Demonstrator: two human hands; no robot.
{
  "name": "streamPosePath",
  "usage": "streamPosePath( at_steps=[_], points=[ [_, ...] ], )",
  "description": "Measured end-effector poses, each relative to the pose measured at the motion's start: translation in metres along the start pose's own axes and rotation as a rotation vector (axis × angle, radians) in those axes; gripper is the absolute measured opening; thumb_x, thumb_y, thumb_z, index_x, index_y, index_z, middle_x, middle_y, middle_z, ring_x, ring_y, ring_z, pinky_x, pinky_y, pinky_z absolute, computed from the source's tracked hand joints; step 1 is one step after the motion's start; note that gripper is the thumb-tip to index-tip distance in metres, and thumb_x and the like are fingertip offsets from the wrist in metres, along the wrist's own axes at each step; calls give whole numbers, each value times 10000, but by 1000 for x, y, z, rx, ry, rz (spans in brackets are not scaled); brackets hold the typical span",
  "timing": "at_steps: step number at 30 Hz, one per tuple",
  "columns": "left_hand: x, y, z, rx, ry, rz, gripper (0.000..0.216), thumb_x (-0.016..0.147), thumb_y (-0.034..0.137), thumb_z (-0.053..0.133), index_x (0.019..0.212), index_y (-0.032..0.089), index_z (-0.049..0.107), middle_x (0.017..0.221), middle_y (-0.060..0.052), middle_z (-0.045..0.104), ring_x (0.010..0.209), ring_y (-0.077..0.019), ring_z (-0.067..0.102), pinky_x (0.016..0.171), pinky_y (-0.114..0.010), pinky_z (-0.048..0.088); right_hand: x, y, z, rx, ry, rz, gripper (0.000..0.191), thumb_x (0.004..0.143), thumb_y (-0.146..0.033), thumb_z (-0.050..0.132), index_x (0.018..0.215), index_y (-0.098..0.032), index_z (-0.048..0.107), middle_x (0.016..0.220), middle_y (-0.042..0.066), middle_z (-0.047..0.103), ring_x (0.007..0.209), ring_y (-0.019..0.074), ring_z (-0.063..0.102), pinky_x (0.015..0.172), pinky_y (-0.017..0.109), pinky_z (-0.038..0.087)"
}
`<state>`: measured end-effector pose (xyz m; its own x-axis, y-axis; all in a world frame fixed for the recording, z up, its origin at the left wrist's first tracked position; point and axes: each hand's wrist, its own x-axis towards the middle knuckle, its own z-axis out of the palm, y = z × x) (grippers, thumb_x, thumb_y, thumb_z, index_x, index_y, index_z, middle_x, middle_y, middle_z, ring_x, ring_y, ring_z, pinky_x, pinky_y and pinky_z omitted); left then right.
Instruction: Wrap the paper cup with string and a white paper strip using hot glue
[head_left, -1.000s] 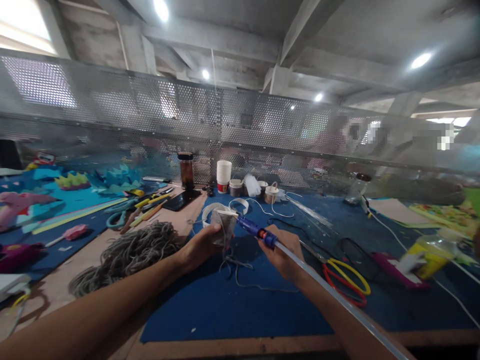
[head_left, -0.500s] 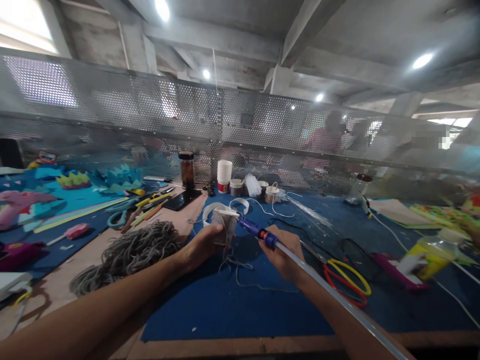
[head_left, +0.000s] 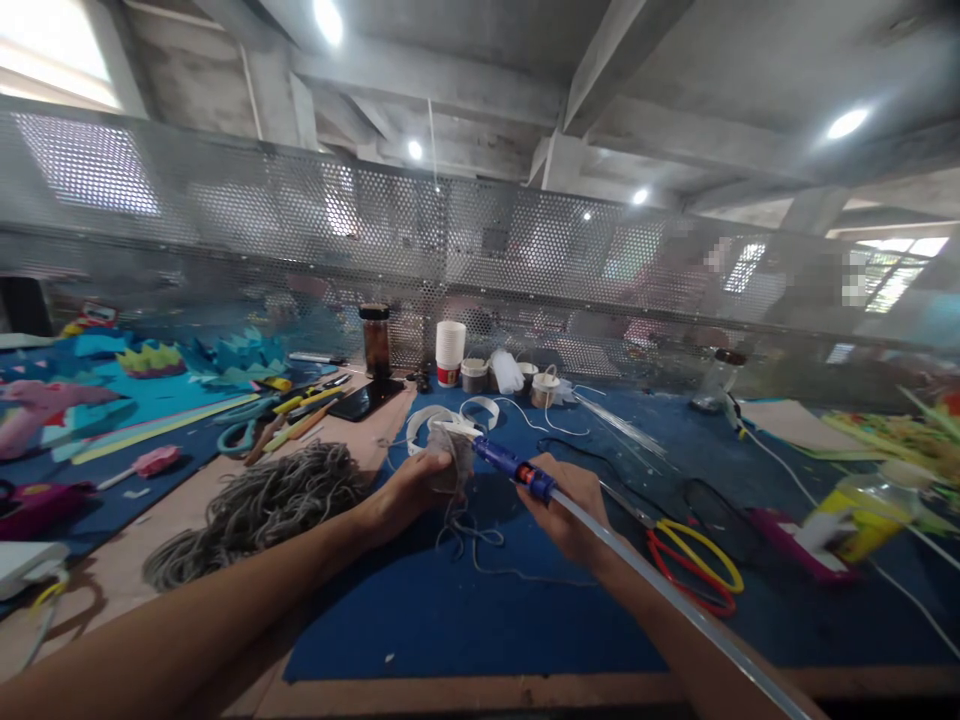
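Note:
My left hand (head_left: 401, 492) is closed round a small paper cup (head_left: 459, 462) partly covered in grey cord; its lower part is hidden by my fingers. From it a loose strand of grey cord (head_left: 480, 540) trails onto the blue mat (head_left: 465, 630). My right hand (head_left: 566, 505) grips a blue hot glue gun (head_left: 501, 459), whose pale nozzle points left at the cup's rim. A long clear glue stick (head_left: 645, 562) sticks out of the gun's back, above my right forearm. Left of my left hand lies a heap of grey cord (head_left: 281, 500).
Behind my hands stand stacked paper cups (head_left: 450, 350), a dark jar (head_left: 375, 345) and small cord-covered buckets (head_left: 474, 375). A phone (head_left: 367, 399) and scissors (head_left: 238, 432) lie left. Red-and-yellow-handled scissors (head_left: 701, 560) lie right. A perforated metal screen (head_left: 495, 260) closes the back.
My left hand has turned and tilted the cup slightly, so its side faces differently. The glue gun stays at the rim, nearly unmoved.

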<state>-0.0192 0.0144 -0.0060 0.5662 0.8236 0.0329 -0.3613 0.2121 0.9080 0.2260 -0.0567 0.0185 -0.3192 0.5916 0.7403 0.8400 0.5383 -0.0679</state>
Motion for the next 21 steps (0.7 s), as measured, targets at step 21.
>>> streamPosePath(
  at_steps=[21],
  points=[
    [-1, -1, -3, -66, -42, -10, 340, 882, 393, 621, 1110, 153, 698, 973, -104, 740, 795, -196, 634, 736, -311, 516, 2, 1, -3, -24, -21, -2, 170, 991, -313, 500, 880, -201, 565, 672, 1, 610, 611, 157, 576, 602, 264, 318]
  ],
)
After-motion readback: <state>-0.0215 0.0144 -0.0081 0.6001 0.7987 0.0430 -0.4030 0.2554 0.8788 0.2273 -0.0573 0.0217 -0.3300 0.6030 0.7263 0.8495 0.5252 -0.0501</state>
